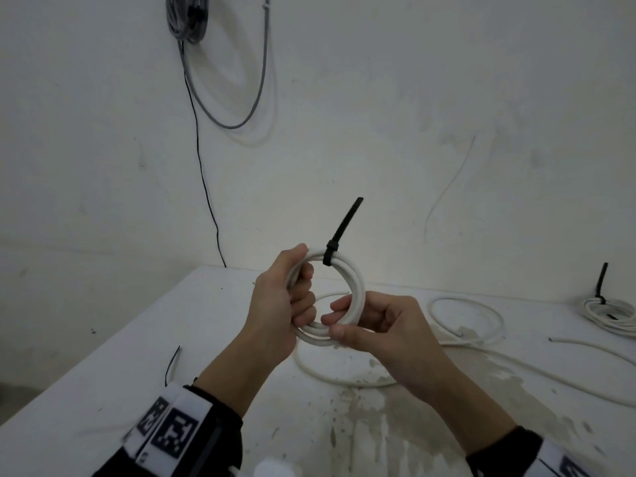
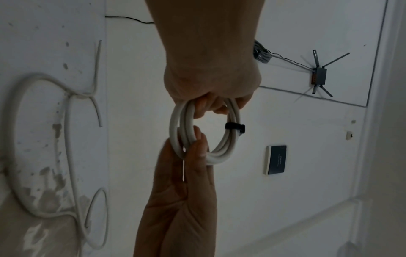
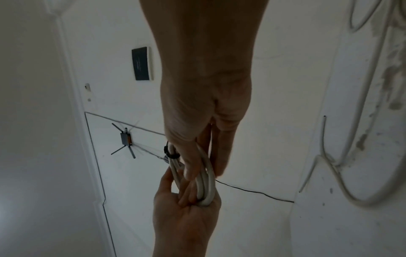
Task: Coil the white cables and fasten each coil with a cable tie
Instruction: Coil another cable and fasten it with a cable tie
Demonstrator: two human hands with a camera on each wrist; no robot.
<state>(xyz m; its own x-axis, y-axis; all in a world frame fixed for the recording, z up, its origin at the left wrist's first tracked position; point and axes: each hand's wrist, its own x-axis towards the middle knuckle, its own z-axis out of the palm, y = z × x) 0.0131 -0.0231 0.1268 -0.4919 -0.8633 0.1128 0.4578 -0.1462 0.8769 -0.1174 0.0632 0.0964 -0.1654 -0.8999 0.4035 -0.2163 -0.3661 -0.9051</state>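
I hold a white cable coil (image 1: 356,287) upright above the table, between both hands. A black cable tie (image 1: 331,253) is cinched round the coil's top, its tail sticking up and to the right. My left hand (image 1: 275,304) grips the coil's left side, fingers curled through the ring. My right hand (image 1: 378,325) pinches the lower right arc between thumb and fingers. The left wrist view shows the coil (image 2: 175,121) with the tie (image 2: 234,128) on its right side. In the right wrist view the coil (image 3: 207,187) appears edge-on with the tie (image 3: 170,154) at its left.
A loose white cable (image 1: 347,382) lies in loops on the white table (image 1: 103,390) below and right of my hands. A second tied coil (image 1: 609,311) rests at the far right. One spare black tie (image 1: 172,364) lies at the left. Grey cables (image 1: 187,18) hang on the wall.
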